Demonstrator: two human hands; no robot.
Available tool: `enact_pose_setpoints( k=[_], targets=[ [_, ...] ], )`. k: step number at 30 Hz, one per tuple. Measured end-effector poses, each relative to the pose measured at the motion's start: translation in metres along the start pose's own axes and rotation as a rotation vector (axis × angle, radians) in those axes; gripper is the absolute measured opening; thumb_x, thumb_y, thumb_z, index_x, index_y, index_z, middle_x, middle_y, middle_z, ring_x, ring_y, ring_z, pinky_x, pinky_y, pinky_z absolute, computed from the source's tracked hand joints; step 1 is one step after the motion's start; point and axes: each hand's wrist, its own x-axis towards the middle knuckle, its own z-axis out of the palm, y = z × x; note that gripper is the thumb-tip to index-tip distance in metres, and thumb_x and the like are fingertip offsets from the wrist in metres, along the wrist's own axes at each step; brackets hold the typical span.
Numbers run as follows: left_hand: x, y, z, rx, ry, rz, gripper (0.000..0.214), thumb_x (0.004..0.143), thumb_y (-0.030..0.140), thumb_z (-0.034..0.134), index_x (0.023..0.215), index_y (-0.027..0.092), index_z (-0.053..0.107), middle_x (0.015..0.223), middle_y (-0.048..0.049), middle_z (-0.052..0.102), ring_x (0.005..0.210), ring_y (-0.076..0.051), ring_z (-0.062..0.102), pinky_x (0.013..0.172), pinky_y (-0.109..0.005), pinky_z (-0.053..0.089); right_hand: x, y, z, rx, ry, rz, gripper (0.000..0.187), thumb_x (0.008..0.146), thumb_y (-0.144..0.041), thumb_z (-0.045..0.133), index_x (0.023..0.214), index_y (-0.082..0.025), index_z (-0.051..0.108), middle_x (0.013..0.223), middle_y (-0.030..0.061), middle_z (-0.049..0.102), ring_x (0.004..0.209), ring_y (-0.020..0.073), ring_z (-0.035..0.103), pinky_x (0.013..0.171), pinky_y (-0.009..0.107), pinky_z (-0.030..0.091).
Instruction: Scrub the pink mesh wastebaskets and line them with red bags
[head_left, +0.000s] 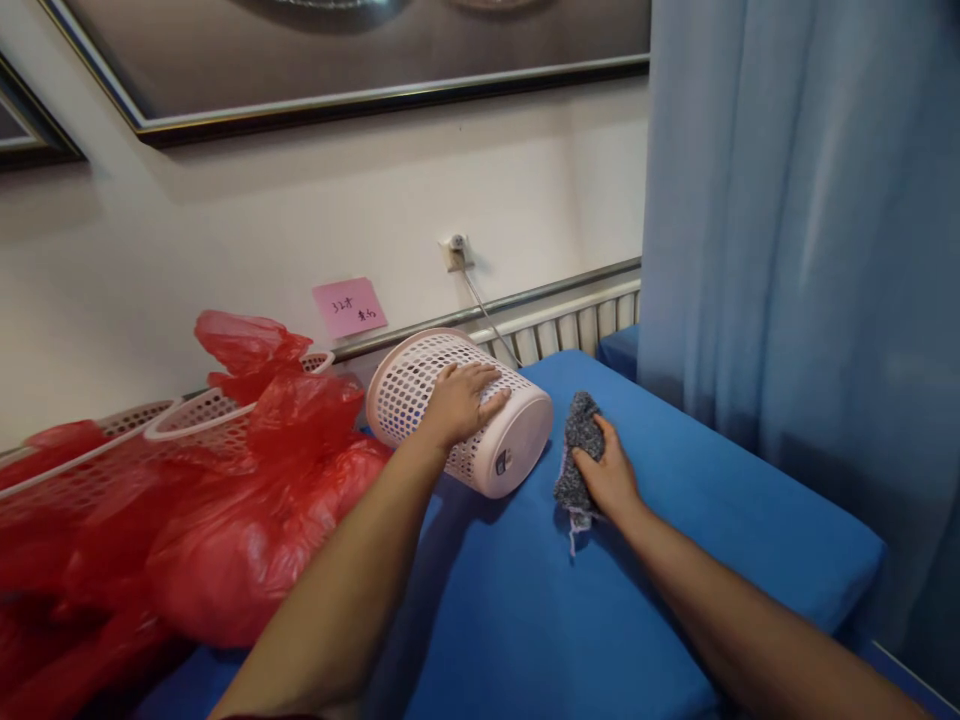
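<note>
A pale pink perforated plastic basket [405, 385] lies on its side on a blue-covered bed [540, 610], its solid base turned toward me and to the right. My left hand [461, 405] rests on the basket's upper side, with the fingers spread. To the right of the base, my right hand [606, 465] grips a folded grey fuzzy cloth [577, 430], thumb on top and fingers behind it. A light purple edge and a loose strip hang from the cloth's lower end. The basket's inside is hidden from me.
Red plastic bags [225, 540] and more white baskets [202, 415] crowd the left side. Behind the bed are a radiator [577, 325], a plugged-in socket [456, 253] and a pink note [349, 307] on the wall. A blue curtain [795, 220] hangs at right.
</note>
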Motion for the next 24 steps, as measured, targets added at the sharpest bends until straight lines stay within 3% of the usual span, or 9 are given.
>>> enact_pose_setpoints(
  k=[3,5,8,12,14,17,19,21,24],
  targets=[
    [0.007,0.002,0.002,0.001,0.0,0.001,0.047,0.097,0.053,0.044,0.126,0.024,0.067,0.136,-0.0069,0.066,0.132,-0.027,0.054,0.118,-0.051,0.023,-0.001,-0.016,0.019,-0.136,-0.073,-0.199,0.069,0.083,-0.032,0.056,0.148,-0.02,0.04,0.152,0.0159,0.039,0.138,0.0293,0.045,0.113,0.046,0.041],
    [0.011,0.003,0.002,0.008,-0.008,-0.006,0.047,0.096,0.053,0.044,0.124,0.023,0.068,0.133,-0.0074,0.067,0.13,-0.027,0.055,0.117,-0.05,0.025,-0.005,-0.023,0.037,-0.205,-0.125,-0.221,0.069,0.086,-0.03,0.054,0.152,-0.019,0.034,0.156,0.0179,0.032,0.14,0.03,0.042,0.111,0.045,0.043],
    [0.016,0.002,0.002,0.022,-0.025,-0.021,0.048,0.097,0.052,0.043,0.123,0.022,0.069,0.133,-0.0077,0.067,0.13,-0.026,0.056,0.115,-0.049,0.028,-0.01,-0.016,0.056,-0.321,-0.21,-0.028,0.064,0.086,-0.026,0.054,0.147,-0.011,0.041,0.143,0.0236,0.048,0.129,0.0327,0.054,0.105,0.046,0.047],
    [0.019,-0.001,0.004,0.025,-0.034,-0.032,0.049,0.096,0.053,0.042,0.123,0.022,0.069,0.134,-0.0069,0.067,0.129,-0.027,0.056,0.113,-0.048,0.03,-0.003,0.001,0.055,-0.341,-0.303,0.085,0.048,0.077,-0.026,0.064,0.125,-0.016,0.063,0.108,0.0142,0.07,0.104,0.0309,0.068,0.092,0.041,0.053],
    [0.02,-0.001,0.005,0.022,-0.033,-0.031,0.05,0.096,0.054,0.042,0.124,0.023,0.069,0.133,-0.0069,0.068,0.129,-0.028,0.056,0.112,-0.048,0.031,0.006,0.0,0.049,-0.328,-0.268,0.078,0.055,0.081,-0.029,0.062,0.134,-0.016,0.056,0.118,0.0146,0.068,0.113,0.0297,0.065,0.098,0.04,0.051],
    [0.022,-0.002,0.007,0.019,-0.035,-0.021,0.051,0.096,0.054,0.041,0.125,0.022,0.069,0.132,-0.0071,0.068,0.129,-0.028,0.056,0.111,-0.047,0.032,0.015,-0.01,0.047,-0.262,-0.149,-0.038,0.071,0.087,-0.032,0.055,0.151,-0.013,0.033,0.144,0.0191,0.049,0.132,0.028,0.051,0.11,0.041,0.042],
    [0.024,-0.002,0.008,0.022,-0.038,-0.016,0.05,0.097,0.054,0.041,0.124,0.022,0.069,0.132,-0.007,0.068,0.129,-0.027,0.057,0.111,-0.047,0.032,0.011,-0.014,0.052,-0.223,-0.15,-0.056,0.072,0.088,-0.032,0.055,0.152,-0.013,0.03,0.148,0.0203,0.043,0.136,0.0282,0.047,0.113,0.042,0.039],
    [0.025,-0.002,0.008,0.029,-0.037,-0.018,0.05,0.097,0.053,0.041,0.123,0.021,0.069,0.132,-0.0072,0.068,0.129,-0.027,0.057,0.111,-0.047,0.033,-0.001,-0.013,0.06,-0.218,-0.251,0.03,0.063,0.085,-0.028,0.057,0.144,-0.011,0.044,0.137,0.0204,0.055,0.128,0.03,0.054,0.107,0.043,0.044],
    [0.025,-0.001,0.009,0.026,-0.032,-0.023,0.049,0.096,0.052,0.042,0.122,0.021,0.069,0.132,-0.0072,0.068,0.128,-0.027,0.058,0.11,-0.047,0.033,-0.02,-0.004,0.064,-0.2,-0.402,0.12,0.041,0.077,-0.024,0.065,0.117,-0.018,0.064,0.101,0.0098,0.072,0.101,0.0278,0.068,0.092,0.038,0.053]
  ],
)
